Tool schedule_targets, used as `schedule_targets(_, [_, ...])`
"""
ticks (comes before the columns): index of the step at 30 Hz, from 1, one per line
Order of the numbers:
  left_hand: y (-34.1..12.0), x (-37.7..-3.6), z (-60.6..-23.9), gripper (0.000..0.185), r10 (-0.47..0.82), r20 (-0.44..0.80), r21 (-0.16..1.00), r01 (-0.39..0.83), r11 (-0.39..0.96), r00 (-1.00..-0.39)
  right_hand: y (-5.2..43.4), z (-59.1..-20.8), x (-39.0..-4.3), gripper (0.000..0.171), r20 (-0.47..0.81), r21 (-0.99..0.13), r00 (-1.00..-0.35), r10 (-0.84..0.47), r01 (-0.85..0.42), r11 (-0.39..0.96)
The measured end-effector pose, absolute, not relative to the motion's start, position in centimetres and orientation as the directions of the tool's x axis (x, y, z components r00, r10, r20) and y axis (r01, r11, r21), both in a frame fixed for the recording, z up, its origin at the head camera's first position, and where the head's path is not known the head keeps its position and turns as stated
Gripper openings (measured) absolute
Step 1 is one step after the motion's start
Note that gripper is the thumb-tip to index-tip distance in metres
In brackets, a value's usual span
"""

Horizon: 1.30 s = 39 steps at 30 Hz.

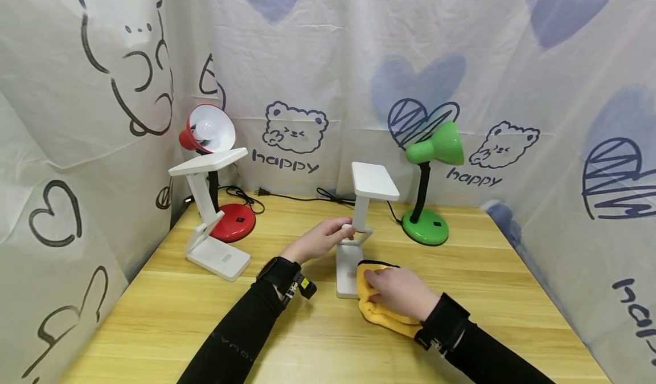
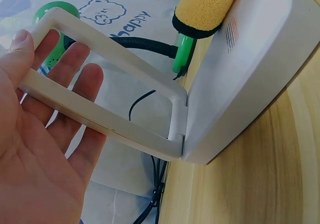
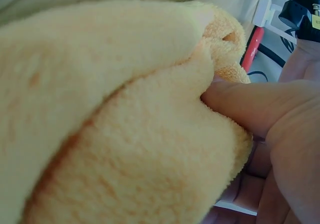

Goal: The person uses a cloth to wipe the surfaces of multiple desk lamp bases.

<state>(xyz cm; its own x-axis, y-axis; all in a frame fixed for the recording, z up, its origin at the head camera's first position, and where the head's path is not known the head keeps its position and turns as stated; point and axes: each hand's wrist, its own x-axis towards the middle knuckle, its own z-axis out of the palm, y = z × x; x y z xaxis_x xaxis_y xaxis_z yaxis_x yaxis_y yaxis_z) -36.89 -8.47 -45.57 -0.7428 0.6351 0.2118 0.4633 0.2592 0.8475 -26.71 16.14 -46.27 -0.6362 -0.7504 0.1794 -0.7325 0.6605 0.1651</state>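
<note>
Table: wooden table (image 1: pixel 318 338), cartoon-printed sheets (image 1: pixel 328 59) around it.
Left hand (image 1: pixel 319 240): fingers curled round the white lamp (image 1: pixel 359 224).
Right hand (image 1: pixel 400 293): pressing a yellow cloth (image 1: pixel 381 315), thumb tucked in.

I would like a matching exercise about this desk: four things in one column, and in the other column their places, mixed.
Things:
1. red lamp
2. green lamp
3. yellow cloth
4. left hand

Places:
A. under the right hand
B. far left corner of the table
C. on the frame of the middle white lamp
D. far right, by the curtain

Pairs: 1-B, 2-D, 3-A, 4-C
</note>
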Motion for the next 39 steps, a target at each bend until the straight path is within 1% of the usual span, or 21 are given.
schedule_targets(8, [-8.5, -36.8, -45.7, 0.033, 0.647, 0.226, 0.832, 0.49, 0.261, -0.728, 15.0, -46.3, -26.4, 0.03, 0.168, 0.168, -0.636, -0.753, -0.734, 0.658])
schedule_targets(14, [-8.5, -36.9, -45.6, 0.034, 0.649, 0.226, 0.829, 0.493, 0.263, -0.727, 13.0, -46.2, -26.5, 0.032, 0.164, 0.216, -0.612, -0.774, -0.743, 0.634])
schedule_targets(21, [-8.4, -37.0, -45.5, 0.033, 0.649, 0.232, 0.822, 0.503, 0.268, -0.725, 10.3, -46.3, -26.8, 0.03, 0.154, 0.161, -0.617, -0.772, -0.755, 0.636])
schedule_targets(25, [-8.4, -37.0, -45.6, 0.033, 0.653, 0.231, 0.822, 0.504, 0.265, -0.721, 9.5, -46.3, -26.8, 0.028, 0.163, 0.157, -0.612, -0.774, -0.758, 0.633])
schedule_targets(31, [-8.5, -36.9, -45.4, 0.035, 0.655, 0.228, 0.824, 0.501, 0.264, -0.72, 10.0, -46.3, -26.6, 0.027, 0.132, 0.123, -0.653, -0.745, -0.735, 0.666])
schedule_targets(33, [-8.6, -36.9, -45.3, 0.036, 0.656, 0.228, 0.823, 0.503, 0.265, -0.719, 10.5, -46.4, -26.6, 0.028, 0.125, 0.128, -0.665, -0.736, -0.725, 0.677])
schedule_targets(39, [-8.6, -36.8, -45.4, 0.033, 0.647, 0.224, 0.825, 0.496, 0.273, -0.729, 12.8, -46.7, -26.6, 0.03, 0.136, 0.132, -0.67, -0.73, -0.718, 0.684])
